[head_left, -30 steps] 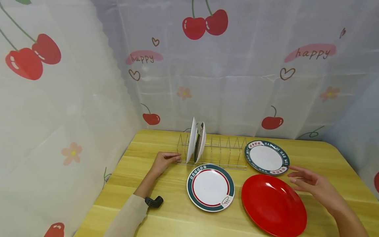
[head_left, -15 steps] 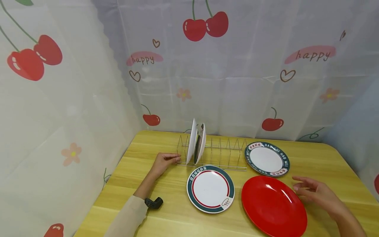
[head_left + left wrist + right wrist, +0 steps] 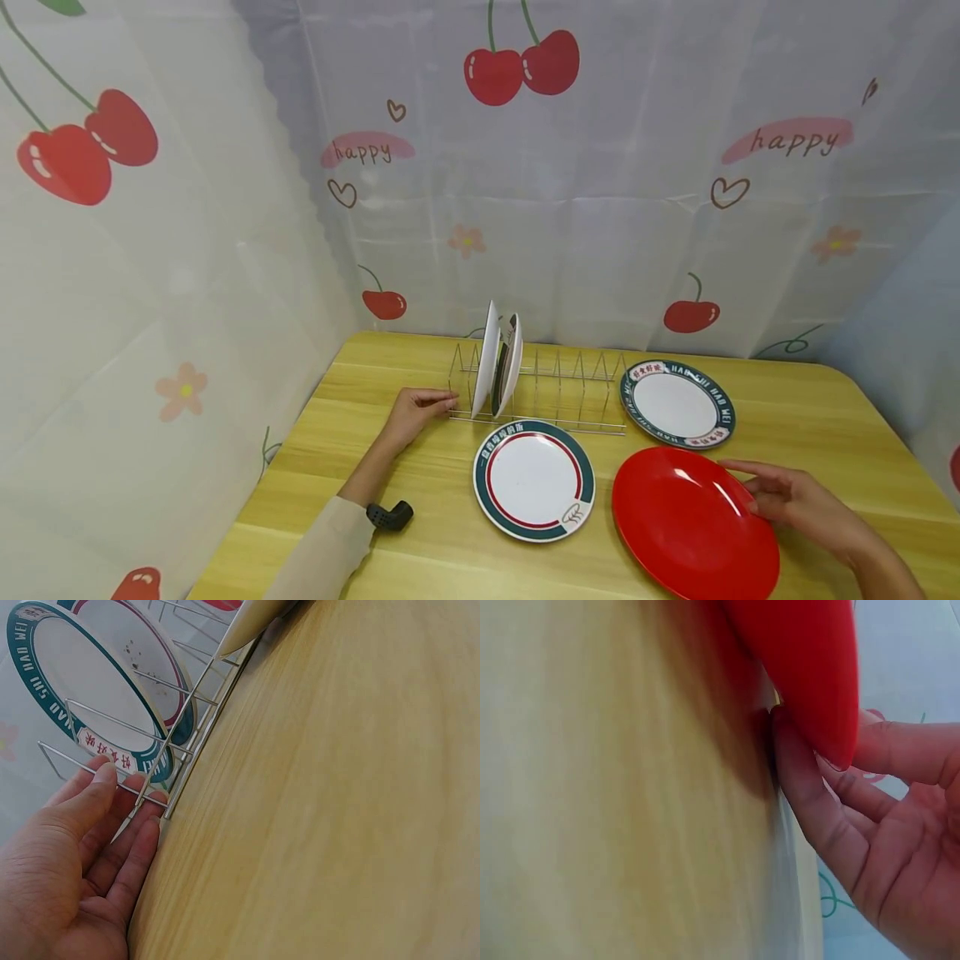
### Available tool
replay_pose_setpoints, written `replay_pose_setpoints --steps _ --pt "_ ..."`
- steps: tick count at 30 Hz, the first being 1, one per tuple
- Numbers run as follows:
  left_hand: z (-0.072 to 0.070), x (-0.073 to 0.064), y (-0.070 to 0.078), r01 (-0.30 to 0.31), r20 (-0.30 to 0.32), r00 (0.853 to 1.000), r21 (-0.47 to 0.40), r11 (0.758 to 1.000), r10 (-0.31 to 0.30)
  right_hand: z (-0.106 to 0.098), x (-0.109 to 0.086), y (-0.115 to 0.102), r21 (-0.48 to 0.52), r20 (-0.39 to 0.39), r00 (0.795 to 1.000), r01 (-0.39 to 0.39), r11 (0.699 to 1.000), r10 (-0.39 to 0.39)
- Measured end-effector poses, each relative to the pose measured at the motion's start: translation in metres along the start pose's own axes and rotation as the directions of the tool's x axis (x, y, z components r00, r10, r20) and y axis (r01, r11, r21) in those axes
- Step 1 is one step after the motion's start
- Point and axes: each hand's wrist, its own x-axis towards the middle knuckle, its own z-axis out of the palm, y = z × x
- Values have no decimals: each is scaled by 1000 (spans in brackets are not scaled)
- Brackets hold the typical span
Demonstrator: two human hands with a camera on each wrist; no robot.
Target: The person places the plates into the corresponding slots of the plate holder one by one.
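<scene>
Wooden table (image 3: 435, 567); red plate (image 3: 692, 522) in right hand's (image 3: 801, 505) pinch; rack (image 3: 558, 376) in left hand's (image 3: 412, 413).

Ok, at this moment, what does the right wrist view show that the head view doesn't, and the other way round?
Only the right wrist view: the underside of the red plate near its rim, with fingers beneath it.

Only the head view: the left hand gripping the end of the wire rack, plates standing in the rack, and two green-rimmed plates lying flat.

Both: the right hand at the red plate's edge, the wooden table and the printed curtain.
</scene>
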Motion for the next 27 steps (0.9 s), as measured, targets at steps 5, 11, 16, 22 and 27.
replay_pose_setpoints --steps 5,11,16,22,27 --pt "0 0 0 6 -3 1000 8 1000 -6 -1 1 -1 80 114 993 33 996 -42" --pt "-1 -1 -1 6 -2 1000 19 1000 -6 2 -1 1 215 308 939 90 972 -155" --pt "0 -1 -1 1 2 1000 14 1000 -1 6 -1 -1 318 391 903 49 947 -178" --pt "1 0 -1 -17 -2 1000 17 1000 17 10 -1 -7 356 394 901 36 934 -185" --pt "1 0 -1 -20 0 1000 5 1000 20 11 -1 -11 348 336 920 78 934 -202"
